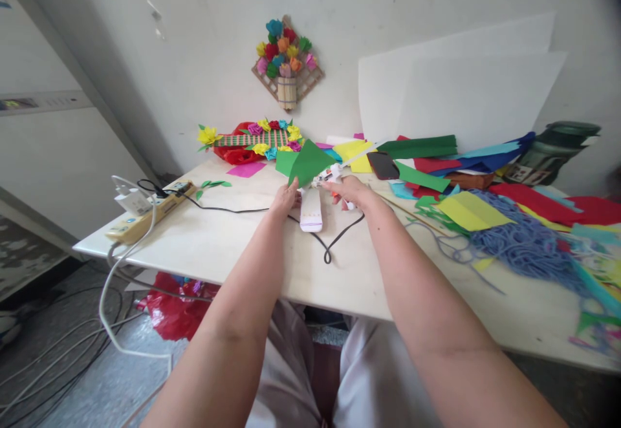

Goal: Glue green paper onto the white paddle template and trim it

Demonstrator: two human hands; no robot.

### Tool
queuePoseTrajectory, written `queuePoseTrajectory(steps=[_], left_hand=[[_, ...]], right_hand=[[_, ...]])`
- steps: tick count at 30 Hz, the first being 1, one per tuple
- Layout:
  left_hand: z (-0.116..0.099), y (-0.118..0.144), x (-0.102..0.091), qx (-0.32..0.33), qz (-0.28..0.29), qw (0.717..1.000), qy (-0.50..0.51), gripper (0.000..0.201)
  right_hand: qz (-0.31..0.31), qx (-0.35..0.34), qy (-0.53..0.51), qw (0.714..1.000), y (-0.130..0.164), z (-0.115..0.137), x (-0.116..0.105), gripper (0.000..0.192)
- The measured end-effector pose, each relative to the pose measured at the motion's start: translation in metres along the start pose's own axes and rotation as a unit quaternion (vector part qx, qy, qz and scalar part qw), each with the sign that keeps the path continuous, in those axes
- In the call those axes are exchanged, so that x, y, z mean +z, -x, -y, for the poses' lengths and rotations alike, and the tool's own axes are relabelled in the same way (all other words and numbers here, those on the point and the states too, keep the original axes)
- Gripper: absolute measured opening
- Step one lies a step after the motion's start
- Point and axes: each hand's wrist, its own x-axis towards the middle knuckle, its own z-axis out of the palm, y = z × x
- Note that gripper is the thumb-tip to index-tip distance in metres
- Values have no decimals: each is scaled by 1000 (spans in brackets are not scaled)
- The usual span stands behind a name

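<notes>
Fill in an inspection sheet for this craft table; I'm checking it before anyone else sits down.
Surface: white table, bare near the front edge.
Job's things: green paper held up at the left hand; white glue gun lying between the hands; right hand at its nozzle end.
Clutter: coloured paper sheets, blue yarn, phone, paper-flower decoration.
Hands: both bare, fingers curled; exact grip unclear.
Cables: black cord looped on the table; power strip with white cables hanging to the floor.
Surroundings: flower plaque on wall, red bag below.
</notes>
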Motion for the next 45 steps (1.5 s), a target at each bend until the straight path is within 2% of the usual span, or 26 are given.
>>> queuePoseTrajectory(steps=[11, 16, 23, 31, 45], left_hand=[[0, -1, -1, -10, 2, 1000, 7, 34], [0, 0, -1, -7, 2, 1000, 11, 33], [1, -2, -2, -4, 4, 1000, 15, 33], [2, -2, -3, -1, 18, 999, 30, 34], [8, -8, -5, 14, 39, 998, 36, 37]], right_hand=[[37, -1, 25, 999, 6, 6, -9, 30], [45, -16, 6, 999, 3, 3, -10, 31], [26, -27, 14, 999, 0, 1, -6, 37], [8, -9, 52, 999, 4, 5, -6, 40], [6, 16, 23, 1000, 10, 11, -9, 33]])
